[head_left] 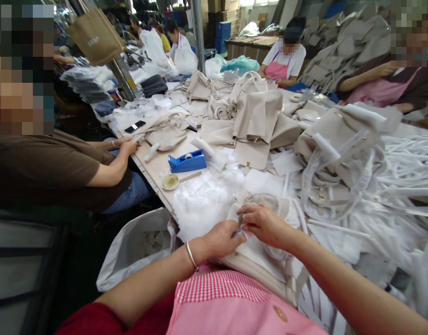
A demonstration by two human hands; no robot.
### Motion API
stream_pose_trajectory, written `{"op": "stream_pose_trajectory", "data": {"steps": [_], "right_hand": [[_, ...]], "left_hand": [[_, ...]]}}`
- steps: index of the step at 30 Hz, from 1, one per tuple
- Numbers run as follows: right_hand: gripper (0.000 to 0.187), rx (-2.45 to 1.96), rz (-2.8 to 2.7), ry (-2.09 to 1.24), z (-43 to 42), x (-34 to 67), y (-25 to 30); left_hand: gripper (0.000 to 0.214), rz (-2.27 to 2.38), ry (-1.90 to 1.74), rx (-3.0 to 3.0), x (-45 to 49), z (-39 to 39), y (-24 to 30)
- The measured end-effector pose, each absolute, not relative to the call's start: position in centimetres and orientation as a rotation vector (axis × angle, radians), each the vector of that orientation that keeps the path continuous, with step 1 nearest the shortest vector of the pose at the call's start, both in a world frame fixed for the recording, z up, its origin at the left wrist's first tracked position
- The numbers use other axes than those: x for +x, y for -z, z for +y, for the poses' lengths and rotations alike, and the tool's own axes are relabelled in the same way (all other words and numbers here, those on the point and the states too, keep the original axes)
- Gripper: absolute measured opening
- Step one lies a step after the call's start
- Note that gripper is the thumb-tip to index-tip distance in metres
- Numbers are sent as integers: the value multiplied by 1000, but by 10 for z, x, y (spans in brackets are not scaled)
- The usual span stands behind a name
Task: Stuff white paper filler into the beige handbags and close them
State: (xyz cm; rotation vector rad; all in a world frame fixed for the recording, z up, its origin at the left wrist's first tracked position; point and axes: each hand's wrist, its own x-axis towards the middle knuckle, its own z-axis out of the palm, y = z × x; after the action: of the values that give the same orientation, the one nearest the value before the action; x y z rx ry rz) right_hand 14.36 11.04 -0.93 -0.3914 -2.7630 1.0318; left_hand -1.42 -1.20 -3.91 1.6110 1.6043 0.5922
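My left hand (225, 238), with a bangle on its wrist, is closed in a pinch near the table's front edge. Beside it, my right hand (264, 224) has its fingers curled in toward the left fingertips. A small pale piece shows between the two hands, too small to name. Both hands are over a beige bag (259, 264) lying flat against my apron, with its looped strap (262, 201) just beyond my right fingers. White wrapping sheets (201, 197) lie crumpled to the left of my hands.
A blue tape dispenser (187, 161) and a round tape roll (170, 182) stand at left. Beige bags (257, 116) are piled mid-table. White foam strips (409, 163) heap at right. A white sack (137, 249) hangs below the left edge. Co-workers sit around the table.
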Motion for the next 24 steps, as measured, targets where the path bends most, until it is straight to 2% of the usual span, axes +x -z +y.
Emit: {"op": "stream_pose_trajectory", "data": {"steps": [3, 9, 12, 15, 16, 20, 24], "right_hand": [[23, -435, -2684, -1157, 109, 142, 19], [20, -556, -2549, -1156, 95, 150, 22], [17, -660, -2522, -1336, 97, 156, 20], [39, -735, -2491, -1561, 106, 161, 13], [40, -707, -2534, -1548, 110, 161, 9], [17, -430, -2833, -1207, 121, 154, -7], [17, -157, -2952, -952, 125, 142, -11]], "left_hand": [[21, 1514, -648, 1554, -17, -15, 39], [34, 1529, -629, 1479, -10, -14, 39], [38, 1521, -605, 1533, -7, -12, 38], [34, 1468, -603, 1578, -7, -12, 36], [32, 1466, -598, 1588, -8, -12, 35], [32, 1481, -562, 1623, -9, -11, 38], [38, 1454, -538, 1713, -9, -11, 43]]}}
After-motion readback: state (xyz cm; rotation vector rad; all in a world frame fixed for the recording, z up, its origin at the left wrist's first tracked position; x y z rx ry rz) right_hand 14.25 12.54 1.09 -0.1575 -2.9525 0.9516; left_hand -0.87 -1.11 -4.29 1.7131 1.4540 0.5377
